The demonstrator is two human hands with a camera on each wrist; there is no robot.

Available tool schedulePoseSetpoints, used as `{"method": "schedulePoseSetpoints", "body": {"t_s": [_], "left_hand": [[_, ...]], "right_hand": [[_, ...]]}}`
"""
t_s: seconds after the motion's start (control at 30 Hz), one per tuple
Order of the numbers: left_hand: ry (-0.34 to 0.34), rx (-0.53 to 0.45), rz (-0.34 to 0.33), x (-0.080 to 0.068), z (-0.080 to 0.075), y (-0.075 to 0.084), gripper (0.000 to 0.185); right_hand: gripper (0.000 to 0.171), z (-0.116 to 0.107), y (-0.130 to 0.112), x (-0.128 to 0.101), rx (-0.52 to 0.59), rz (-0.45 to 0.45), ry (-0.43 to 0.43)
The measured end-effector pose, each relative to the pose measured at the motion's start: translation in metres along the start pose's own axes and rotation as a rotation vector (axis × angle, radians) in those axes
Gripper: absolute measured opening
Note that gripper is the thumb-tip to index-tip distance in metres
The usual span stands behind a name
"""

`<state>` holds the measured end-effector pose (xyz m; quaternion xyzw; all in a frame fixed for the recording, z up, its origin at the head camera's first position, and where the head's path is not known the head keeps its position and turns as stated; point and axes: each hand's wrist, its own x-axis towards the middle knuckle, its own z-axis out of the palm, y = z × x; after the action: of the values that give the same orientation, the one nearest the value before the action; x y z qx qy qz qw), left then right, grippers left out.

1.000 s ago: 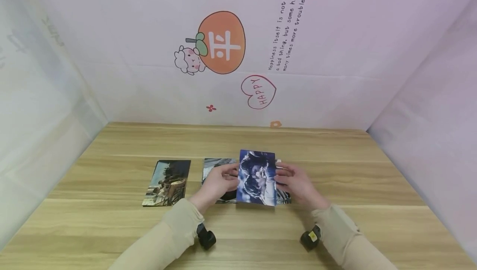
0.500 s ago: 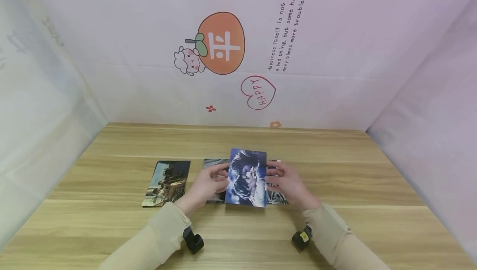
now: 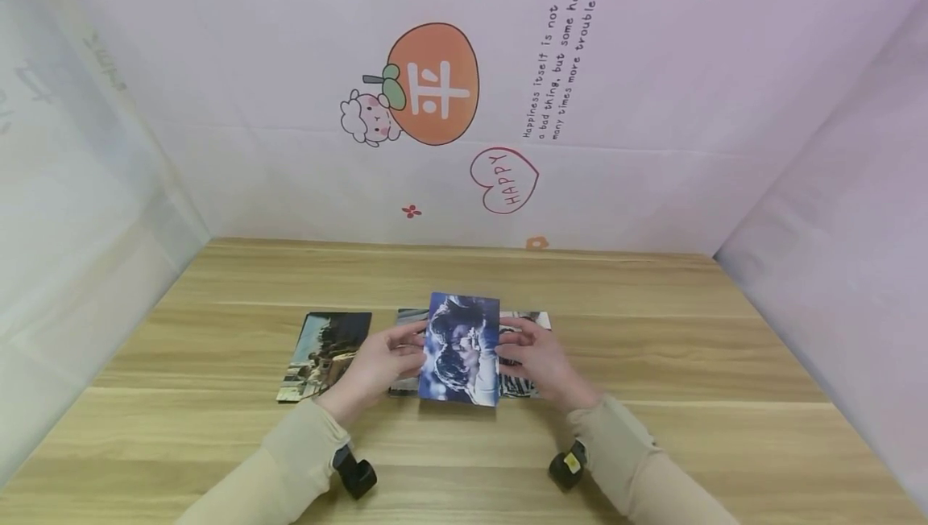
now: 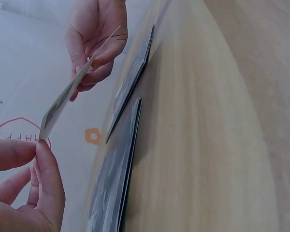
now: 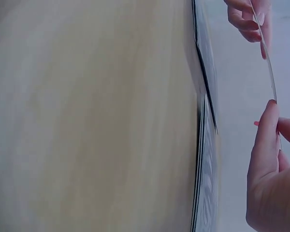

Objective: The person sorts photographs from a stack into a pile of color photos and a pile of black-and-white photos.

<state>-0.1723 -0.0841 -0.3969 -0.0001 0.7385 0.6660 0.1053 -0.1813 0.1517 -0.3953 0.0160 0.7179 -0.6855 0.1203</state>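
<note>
A blue-tinted photo print hangs above the table, tilted toward the head camera. My left hand pinches its left edge between thumb and fingers. Its right edge is pinched by my right hand. From the left wrist, the print appears nearly edge-on, slightly bowed, well off the tabletop. Beneath it lie black-and-white prints, one pile showing at the right and another at the left; the held print and my fingers hide much of both.
Left of my left hand lies a pile of colour prints, partly overlapped by the hand. All rest on a wood-grain table. A printed white cloth rises behind, with more cloth at both sides. Each wrist carries a small black camera.
Both hands have moved left together with the blue-tinted print, uncovering more of the right black-and-white pile. My left hand now overlaps the colour pile's edge.
</note>
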Motion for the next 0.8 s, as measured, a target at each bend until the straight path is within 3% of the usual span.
{"method": "schedulePoseSetpoints", "body": {"t_s": [0.53,0.8], "left_hand": [[0.015,0.021,-0.005,-0.006,-0.029,-0.009,0.053],[0.035,0.095,0.005,-0.016,-0.047,-0.009,0.051]], "right_hand": [[0.049,0.030,0.000,0.005,0.021,0.009,0.004],[0.049,0.050,-0.001,0.009,0.019,-0.001,-0.033]]}}
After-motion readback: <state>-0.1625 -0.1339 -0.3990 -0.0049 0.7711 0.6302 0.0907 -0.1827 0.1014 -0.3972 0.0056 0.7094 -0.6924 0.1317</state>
